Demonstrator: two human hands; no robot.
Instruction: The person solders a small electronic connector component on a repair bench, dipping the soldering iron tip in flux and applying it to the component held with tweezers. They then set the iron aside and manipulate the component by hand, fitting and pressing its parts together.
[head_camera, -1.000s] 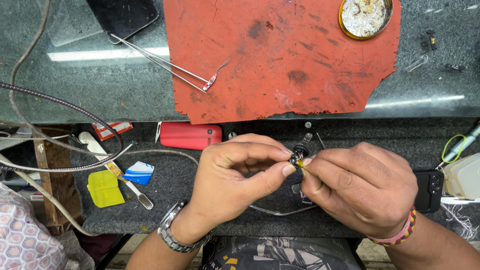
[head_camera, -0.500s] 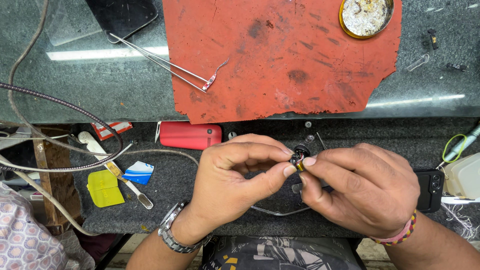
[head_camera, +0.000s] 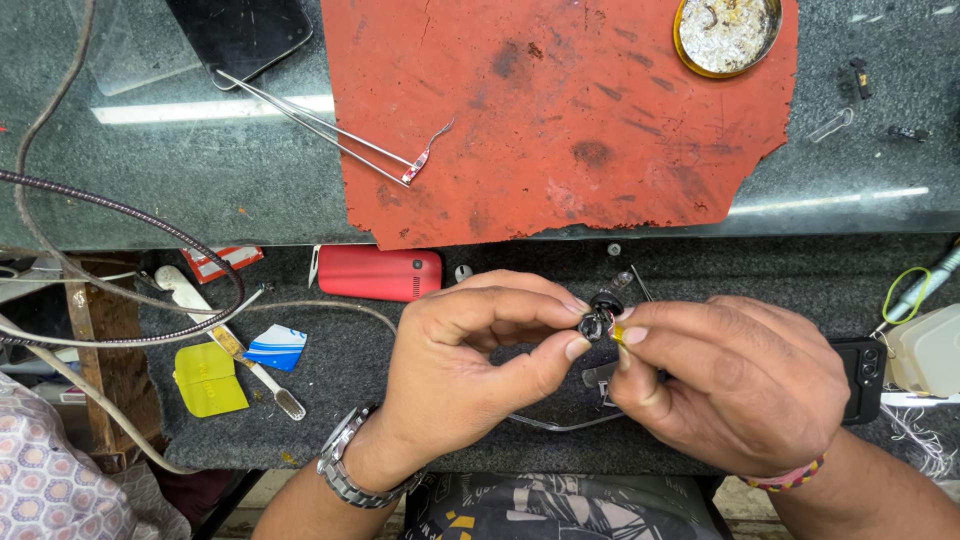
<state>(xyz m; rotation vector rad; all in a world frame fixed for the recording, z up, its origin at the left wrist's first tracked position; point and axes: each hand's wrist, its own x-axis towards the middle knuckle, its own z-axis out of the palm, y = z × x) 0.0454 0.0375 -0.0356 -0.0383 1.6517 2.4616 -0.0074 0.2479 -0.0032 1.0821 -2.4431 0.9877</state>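
Two hands pinched a tiny black part over a cluttered repair worktop.

The dark stone worktop (head_camera: 200, 190) carried a torn red mat (head_camera: 560, 110), long tweezers (head_camera: 320, 125), a round tin (head_camera: 727, 33) and a dark phone (head_camera: 240, 30); a red handset (head_camera: 378, 273) lay on the lower grey shelf (head_camera: 330, 360). The left hand (head_camera: 470, 370) and right hand (head_camera: 730, 385) both had fingertips clamped on the small black component (head_camera: 600, 318), held between them above the shelf. Compared with a second before, hands and part had barely shifted.
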